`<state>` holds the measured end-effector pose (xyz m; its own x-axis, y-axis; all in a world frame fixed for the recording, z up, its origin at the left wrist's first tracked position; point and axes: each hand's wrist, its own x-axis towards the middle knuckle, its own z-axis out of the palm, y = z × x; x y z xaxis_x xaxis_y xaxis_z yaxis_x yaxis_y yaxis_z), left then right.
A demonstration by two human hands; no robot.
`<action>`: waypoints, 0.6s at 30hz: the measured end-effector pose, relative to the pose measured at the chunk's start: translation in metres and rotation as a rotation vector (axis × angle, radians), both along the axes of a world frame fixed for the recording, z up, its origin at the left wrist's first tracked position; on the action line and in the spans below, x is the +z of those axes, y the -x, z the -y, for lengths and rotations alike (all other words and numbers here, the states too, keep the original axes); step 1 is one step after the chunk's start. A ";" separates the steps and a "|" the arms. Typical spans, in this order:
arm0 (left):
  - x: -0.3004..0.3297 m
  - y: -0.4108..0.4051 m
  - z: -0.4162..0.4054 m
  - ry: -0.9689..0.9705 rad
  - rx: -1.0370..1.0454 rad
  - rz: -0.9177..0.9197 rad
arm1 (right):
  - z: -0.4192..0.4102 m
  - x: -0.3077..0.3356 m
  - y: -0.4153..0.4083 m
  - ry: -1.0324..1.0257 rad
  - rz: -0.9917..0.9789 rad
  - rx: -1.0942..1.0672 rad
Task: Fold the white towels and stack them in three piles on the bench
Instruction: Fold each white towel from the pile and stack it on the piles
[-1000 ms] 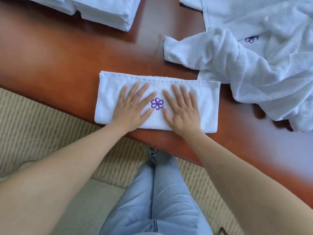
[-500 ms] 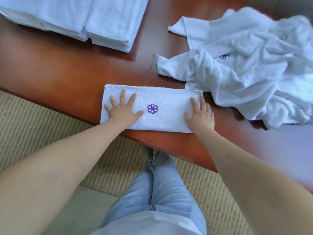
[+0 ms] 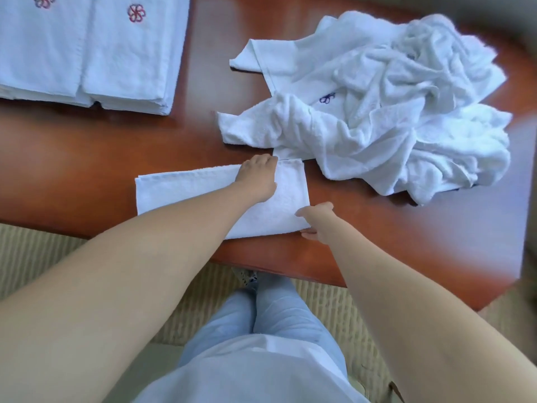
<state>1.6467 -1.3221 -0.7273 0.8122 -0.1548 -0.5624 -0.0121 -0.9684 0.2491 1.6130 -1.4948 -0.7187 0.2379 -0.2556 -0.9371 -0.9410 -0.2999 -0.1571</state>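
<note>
two stacks of folded towels point(image 3: 87, 53) are sitting side by side at the far left of the red-brown wooden counter point(image 3: 87, 158), the top towel of each carrying a small red flower emblem; the left-hand stack is running out of view. nearer the front edge, a white towel point(image 3: 186, 190) is lying flat in a long folded band, one end pointing left and the other reaching toward the middle of the counter. the person's left arm is crossing over this band, and the left hand point(image 3: 257, 177) is resting on its far edge near the right end, fingers curling down over the cloth; whether they are pinching the edge or only pressing on it cannot be told from this angle. at the band's near right corner, the right hand point(image 3: 315, 219) is pinching the towel's edge, thumb lying on top and fingers tucking beneath. just beyond the right end of the band, touching or nearly touching it, a loose heap of unfolded towels point(image 3: 392, 106) is spreading across the right half of the counter, crumpled and overlapping, with a dark blue flower emblem point(image 3: 327, 98) showing on one of them near the heap's middle. below the counter's edge, the person's legs in pale blue jeans point(image 3: 279, 318) are standing on a beige ribbed carpet point(image 3: 35, 257), and a pale garment is filling the bottom of the view.
</note>
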 end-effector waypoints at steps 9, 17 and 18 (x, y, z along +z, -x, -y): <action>-0.006 -0.051 0.017 0.015 0.010 -0.199 | 0.018 0.005 -0.009 -0.145 -0.075 0.014; 0.028 -0.076 -0.014 0.260 0.028 -0.296 | 0.022 0.031 -0.044 -0.298 -0.008 0.322; 0.034 -0.077 -0.021 0.274 0.026 -0.286 | 0.021 0.036 -0.047 -0.313 0.012 0.339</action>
